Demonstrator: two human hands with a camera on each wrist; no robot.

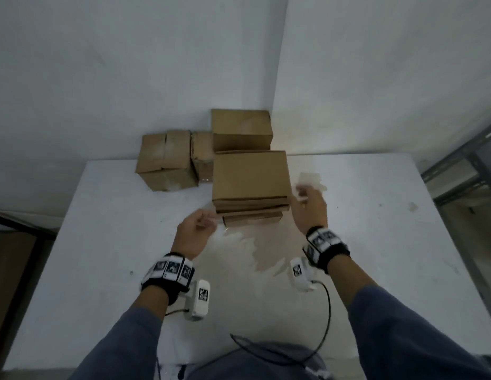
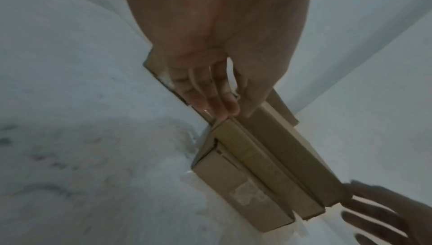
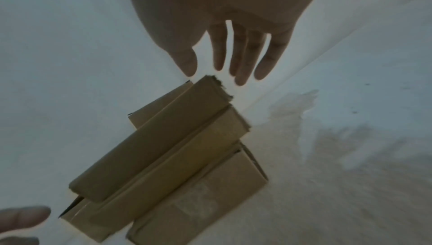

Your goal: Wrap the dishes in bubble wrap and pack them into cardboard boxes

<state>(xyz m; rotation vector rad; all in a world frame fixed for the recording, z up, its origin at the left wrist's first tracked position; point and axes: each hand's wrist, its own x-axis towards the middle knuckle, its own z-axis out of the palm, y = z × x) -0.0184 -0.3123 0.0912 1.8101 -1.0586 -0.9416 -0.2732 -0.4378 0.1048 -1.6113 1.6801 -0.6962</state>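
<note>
A brown cardboard box [image 1: 249,179] stands mid-table with its flaps folded over in overlapping layers [image 2: 268,156] [image 3: 175,156]. My left hand [image 1: 208,218] is at the box's near left corner, and in the left wrist view its fingers [image 2: 224,108] lie straight and together against the flap edge. My right hand [image 1: 301,193] hovers at the box's right side, and its spread, straight fingers [image 3: 240,64] are just clear of the far corner, holding nothing. No dish shows in any view. A pale glossy patch [image 1: 266,250] lies on the table in front of the box.
Three more cardboard boxes sit at the back against the wall: a low one on the left [image 1: 167,160], a narrow one [image 1: 203,154], and a taller one [image 1: 241,130] in the corner. The white table [image 1: 101,242] extends to both sides. A metal shelf frame [image 1: 463,165] stands on the right.
</note>
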